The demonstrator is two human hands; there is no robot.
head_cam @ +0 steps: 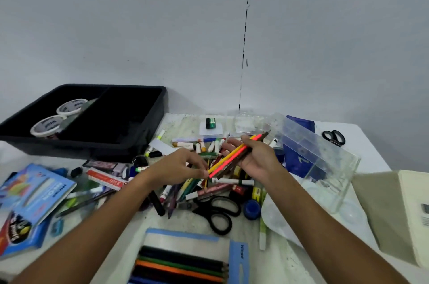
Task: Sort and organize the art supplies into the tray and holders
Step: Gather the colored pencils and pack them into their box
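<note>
Head view: right hand (255,156) grips pencils (234,156); left hand (178,167) pinches their lower ends.

A craft or art workspace is suggested, set against a bare pale wall (162,28) marked only by a thin dark vertical line. A white table (362,144), stained and speckled with paint, is covered by a loose heap of markers and pencils (209,181). Black scissors (218,213), a packet of coloured pencils (181,265), a black divided tray (148,125) and a clear plastic organiser box (311,158) are seen on it. Whether it belongs to a home, school or studio cannot be told.
</note>
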